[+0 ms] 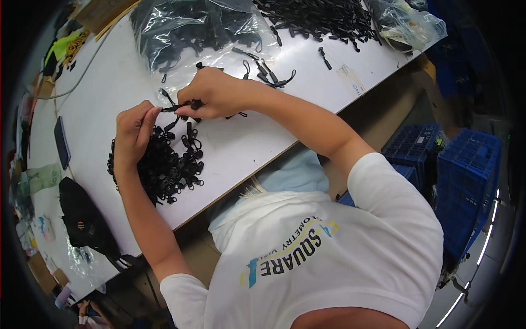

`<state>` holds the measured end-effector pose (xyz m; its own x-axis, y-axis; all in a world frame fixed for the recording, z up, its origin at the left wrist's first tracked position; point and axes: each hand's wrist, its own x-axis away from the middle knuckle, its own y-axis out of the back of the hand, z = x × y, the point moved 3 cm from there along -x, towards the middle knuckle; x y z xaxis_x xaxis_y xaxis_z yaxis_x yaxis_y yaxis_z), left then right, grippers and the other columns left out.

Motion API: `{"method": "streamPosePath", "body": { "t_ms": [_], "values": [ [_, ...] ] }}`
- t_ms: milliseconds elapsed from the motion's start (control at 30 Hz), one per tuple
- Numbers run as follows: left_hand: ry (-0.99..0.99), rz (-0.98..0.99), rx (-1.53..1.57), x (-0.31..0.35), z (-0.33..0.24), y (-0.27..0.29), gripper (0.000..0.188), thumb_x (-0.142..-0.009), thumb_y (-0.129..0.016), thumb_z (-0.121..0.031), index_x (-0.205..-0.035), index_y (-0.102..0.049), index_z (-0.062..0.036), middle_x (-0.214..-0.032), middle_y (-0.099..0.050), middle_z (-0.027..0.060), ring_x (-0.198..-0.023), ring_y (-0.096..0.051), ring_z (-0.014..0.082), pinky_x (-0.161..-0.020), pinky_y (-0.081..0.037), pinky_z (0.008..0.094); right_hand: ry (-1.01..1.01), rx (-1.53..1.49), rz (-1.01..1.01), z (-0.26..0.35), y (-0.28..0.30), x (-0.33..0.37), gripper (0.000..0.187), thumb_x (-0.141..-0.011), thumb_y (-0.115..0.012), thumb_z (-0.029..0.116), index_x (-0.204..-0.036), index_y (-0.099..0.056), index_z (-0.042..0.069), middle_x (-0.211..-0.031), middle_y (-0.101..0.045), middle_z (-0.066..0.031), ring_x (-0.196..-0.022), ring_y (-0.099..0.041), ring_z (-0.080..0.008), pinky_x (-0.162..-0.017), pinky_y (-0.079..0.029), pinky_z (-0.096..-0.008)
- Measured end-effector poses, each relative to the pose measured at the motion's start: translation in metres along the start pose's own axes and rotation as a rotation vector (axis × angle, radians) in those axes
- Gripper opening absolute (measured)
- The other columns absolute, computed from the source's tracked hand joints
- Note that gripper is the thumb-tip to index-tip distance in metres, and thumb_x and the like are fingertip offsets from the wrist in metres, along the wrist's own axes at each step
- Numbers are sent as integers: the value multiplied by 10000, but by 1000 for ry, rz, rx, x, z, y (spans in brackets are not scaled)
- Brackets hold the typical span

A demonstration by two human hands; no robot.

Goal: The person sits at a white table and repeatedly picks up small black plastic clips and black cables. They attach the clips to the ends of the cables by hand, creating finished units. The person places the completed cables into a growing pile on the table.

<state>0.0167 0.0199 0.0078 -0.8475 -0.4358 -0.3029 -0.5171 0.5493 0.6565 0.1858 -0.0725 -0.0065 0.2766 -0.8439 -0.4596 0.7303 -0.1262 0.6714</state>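
My left hand [134,129] is closed in a pinch on one end of a black cord zipper pull [169,109]. The other end of the pull meets the closed fingers of my right hand [213,93], where more black pieces poke out. What lies inside the right palm is hidden. Below the two hands, and partly behind my left forearm, spreads a heap of small black zipper sliders [167,170]. Several loose zipper pulls [271,74] lie on the white table [235,156] beyond my right wrist.
A clear plastic bag [203,27] of black pulls lies at the far side, beside a large pile of pulls [323,19]. Crumpled plastic [411,27] sits far right. A phone-like dark slab [62,142] and black pouch [85,216] lie left. Blue crates [468,181] stand right.
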Motion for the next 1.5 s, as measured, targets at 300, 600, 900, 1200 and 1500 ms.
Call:
{"method": "streamPosePath", "body": {
  "t_ms": [300, 600, 900, 1200, 1500],
  "values": [
    [97, -254, -310, 4, 14, 18, 268, -903, -600, -180, -709, -536, -7, -514, -413, 59, -448, -340, 146, -457, -301, 297, -191, -465, -165, -17, 30, -3, 179, -836, -641, 160, -767, -612, -3, -539, -511, -3, -469, -421, -106, -464, -336, -255],
    [447, 83, -500, 11, 12, 30, 262, -775, -721, -243, -798, -569, -30, -518, -438, 60, -502, -421, 175, -490, -326, 337, -154, -1491, -739, -94, 57, 19, 161, -882, -512, 122, -901, -606, -7, -609, -443, -16, -560, -382, -111, -531, -306, -293],
    [323, 198, -586, 16, 27, 9, 201, -719, -664, -138, -869, -568, -44, -609, -557, 131, -596, -563, 287, -561, -427, 395, -529, -651, -264, -25, 20, -2, 166, -896, -487, 73, -933, -597, -46, -617, -567, -39, -474, -461, -63, -456, -333, -210],
    [312, 163, -513, 11, 20, 5, 118, -726, -639, -96, -753, -565, -7, -577, -537, 123, -533, -517, 268, -529, -404, 374, -451, -791, -90, -22, 10, -2, 186, -930, -530, 136, -933, -580, -43, -709, -655, -102, -464, -521, -75, -484, -398, -204],
    [283, 154, -116, 6, 12, 10, 89, -769, -621, -55, -761, -554, 3, -544, -482, 2, -502, -402, 63, -479, -329, 255, -456, -712, -68, -28, 0, 0, 233, -945, -544, 222, -870, -540, 1, -575, -485, 5, -495, -397, -55, -449, -305, -216]
  ]
}}
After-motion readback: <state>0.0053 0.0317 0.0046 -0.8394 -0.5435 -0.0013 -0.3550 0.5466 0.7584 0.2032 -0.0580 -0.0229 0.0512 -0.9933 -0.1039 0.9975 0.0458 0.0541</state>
